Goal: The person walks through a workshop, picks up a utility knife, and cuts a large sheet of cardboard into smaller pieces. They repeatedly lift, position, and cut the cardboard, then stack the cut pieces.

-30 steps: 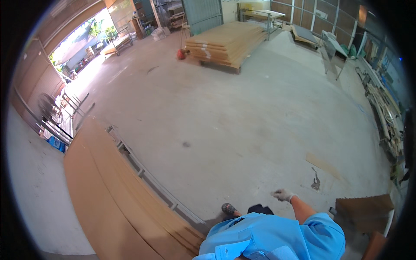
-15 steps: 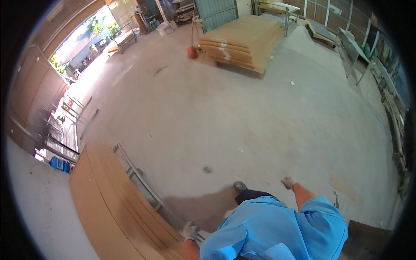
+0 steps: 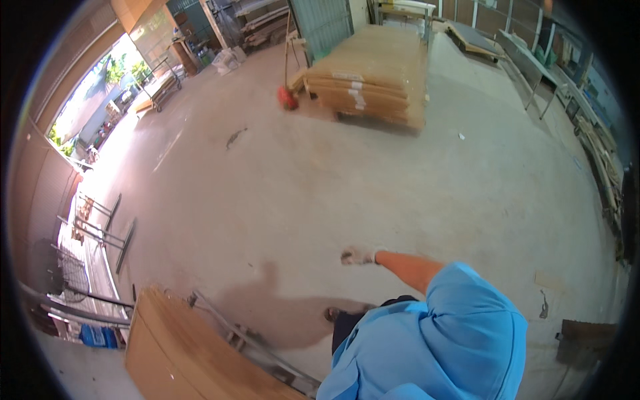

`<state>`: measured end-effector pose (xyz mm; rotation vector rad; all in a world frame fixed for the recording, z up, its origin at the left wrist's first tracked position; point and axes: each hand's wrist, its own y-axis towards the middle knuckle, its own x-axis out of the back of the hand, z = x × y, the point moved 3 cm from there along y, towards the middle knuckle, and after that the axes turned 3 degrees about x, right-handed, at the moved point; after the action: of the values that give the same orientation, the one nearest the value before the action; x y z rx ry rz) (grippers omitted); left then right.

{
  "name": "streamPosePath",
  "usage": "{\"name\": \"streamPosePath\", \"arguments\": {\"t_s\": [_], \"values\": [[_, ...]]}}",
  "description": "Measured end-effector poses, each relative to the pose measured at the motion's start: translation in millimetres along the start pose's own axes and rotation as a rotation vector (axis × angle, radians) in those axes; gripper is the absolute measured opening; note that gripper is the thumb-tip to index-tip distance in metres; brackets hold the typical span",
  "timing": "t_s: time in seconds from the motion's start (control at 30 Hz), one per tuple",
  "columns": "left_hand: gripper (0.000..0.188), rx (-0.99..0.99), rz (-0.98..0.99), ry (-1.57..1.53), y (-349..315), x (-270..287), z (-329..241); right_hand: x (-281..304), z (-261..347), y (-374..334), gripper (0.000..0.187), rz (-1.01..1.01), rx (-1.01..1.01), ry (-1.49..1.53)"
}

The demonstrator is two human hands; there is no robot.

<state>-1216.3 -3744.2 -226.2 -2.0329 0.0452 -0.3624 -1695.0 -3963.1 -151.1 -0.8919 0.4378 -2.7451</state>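
My right hand (image 3: 360, 256), in a pale work glove with darker fingertips, reaches across in front of my body above the concrete floor (image 3: 320, 193). Its fingers look curled in, and nothing shows in them. My left hand is out of sight. Low on the left lies a stack of brown boards (image 3: 180, 347), beside my left side. A grey metal rail (image 3: 247, 337) runs along the stack's right edge. One of my shoes (image 3: 331, 314) shows below the right hand.
A large pile of brown sheets (image 3: 367, 73) stands ahead, with a red round object (image 3: 287, 99) at its left corner. Metal stands (image 3: 110, 233) are by the bright doorway on the left. A loaded trolley (image 3: 157, 90) stands farther off. Long scraps (image 3: 597, 160) line the right wall.
My right hand has swung forward and leftward across my body. My left hand has left the view beside the board stack. The whole scene has shifted as my head turned.
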Motion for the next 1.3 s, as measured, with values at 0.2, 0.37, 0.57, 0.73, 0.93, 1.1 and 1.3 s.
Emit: {"name": "streamPosePath", "arguments": {"t_s": [0.2, 0.37, 0.57, 0.73, 0.93, 1.1, 1.3], "values": [[0.040, -0.199, -0.203, -0.227, 104, 159, -215, -34, -94, 26, 0.033, 0.086, -0.434, -0.005], [0.039, -0.432, -0.254, -0.325, 218, 240, -408, -32, -144, 39, 0.039, 0.317, -0.667, -0.210], [0.037, -0.344, -0.128, -0.318, 309, 260, -553, 29, -74, 311, 0.049, 0.129, -0.725, -0.007], [0.037, -0.077, -0.031, -0.203, 371, 258, -622, 115, 112, 623, 0.052, -0.101, -0.321, 0.081], [0.036, -0.109, -0.025, -0.161, 478, 388, -778, 170, 297, 862, 0.047, -0.208, -0.192, 0.181], [0.035, -0.222, -0.046, -0.146, 559, 501, -955, 109, 341, 960, 0.041, -0.161, -0.171, 0.204], [0.034, -0.375, -0.047, -0.114, 648, 599, -1171, 35, 335, 936, 0.033, 0.129, -0.667, 0.091]]}}
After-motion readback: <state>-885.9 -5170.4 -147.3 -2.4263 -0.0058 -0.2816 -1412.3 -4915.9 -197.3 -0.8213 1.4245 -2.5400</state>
